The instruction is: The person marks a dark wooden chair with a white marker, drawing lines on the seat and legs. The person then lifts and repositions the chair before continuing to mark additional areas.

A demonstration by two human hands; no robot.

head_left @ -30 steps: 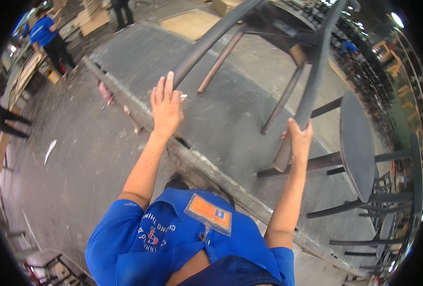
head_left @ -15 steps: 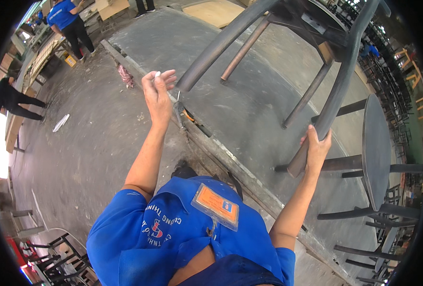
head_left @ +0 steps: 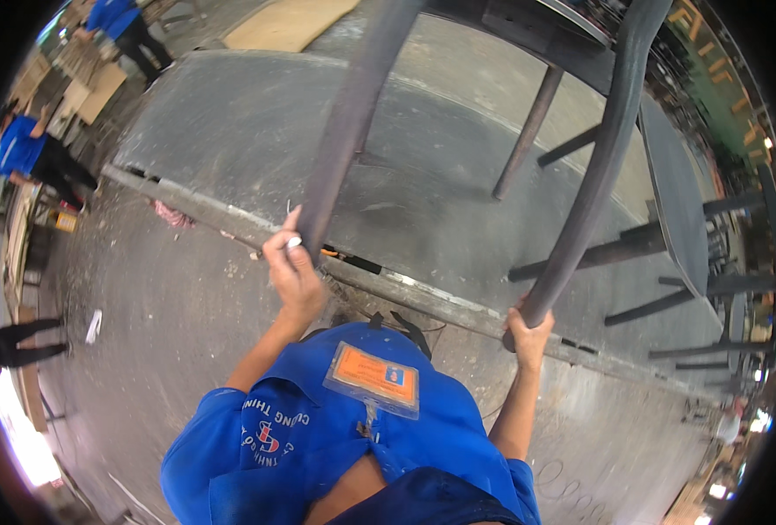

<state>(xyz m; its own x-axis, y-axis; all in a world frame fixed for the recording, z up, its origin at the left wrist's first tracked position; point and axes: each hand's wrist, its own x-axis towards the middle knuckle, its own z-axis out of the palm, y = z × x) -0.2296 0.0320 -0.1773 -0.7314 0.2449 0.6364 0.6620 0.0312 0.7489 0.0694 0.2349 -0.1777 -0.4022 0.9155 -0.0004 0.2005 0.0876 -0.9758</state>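
Dark chair [head_left: 537,39] tilted over the grey surface [head_left: 230,114]; right hand [head_left: 530,332] clamped round one long bar's [head_left: 593,188] end, left hand [head_left: 296,284] bent at the other, its grip impossible to tell!

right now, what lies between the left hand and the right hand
In the head view, the worn grey table edge runs between the left hand and the right hand.

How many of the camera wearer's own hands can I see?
2: the left hand at the near end of the chair's left bar, and the right hand around the near end of its right bar. Parts of both may be hidden.
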